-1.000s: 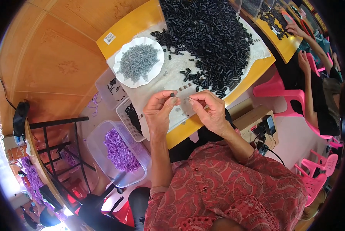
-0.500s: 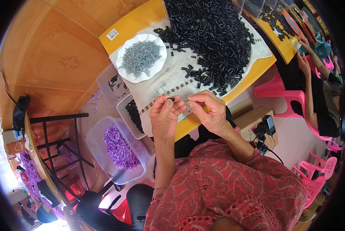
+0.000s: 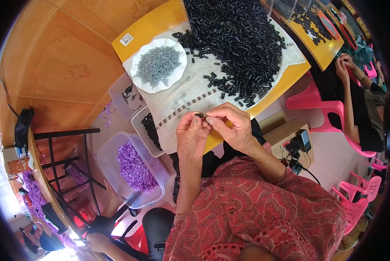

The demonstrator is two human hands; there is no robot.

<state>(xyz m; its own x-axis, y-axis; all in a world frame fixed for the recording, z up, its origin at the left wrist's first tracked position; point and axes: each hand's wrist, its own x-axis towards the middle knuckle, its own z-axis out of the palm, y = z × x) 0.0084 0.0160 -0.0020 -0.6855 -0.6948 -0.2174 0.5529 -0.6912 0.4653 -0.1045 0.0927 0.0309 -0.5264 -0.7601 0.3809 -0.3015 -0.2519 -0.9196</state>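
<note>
My left hand (image 3: 191, 135) pinches a small black plastic cylinder (image 3: 199, 115) between thumb and fingertips. My right hand (image 3: 233, 127) meets it there, thumb and forefinger closed at the cylinder's right end on a tiny metallic piece that looks like a spring, mostly covered by the fingers. Both hands are just above the table's near edge. Beyond them a large heap of similar black cylinders (image 3: 243, 43) spreads over a white cloth (image 3: 162, 106). To its left, a white scalloped plate (image 3: 152, 89) bears a pile of small grey spring-like pieces (image 3: 157, 65).
Left of the table stand a white basket (image 3: 139, 126) with black parts and a clear tub (image 3: 149, 202) of purple pieces. A pink chair (image 3: 321, 106) and a carton (image 3: 282, 135) with plugs and cables are at right. Other people sit at the right and lower left.
My hands have come together, the left moving slightly right, and the tiny piece in my right fingers now meets the black cylinder. At right, another person's hands have drawn together.
</note>
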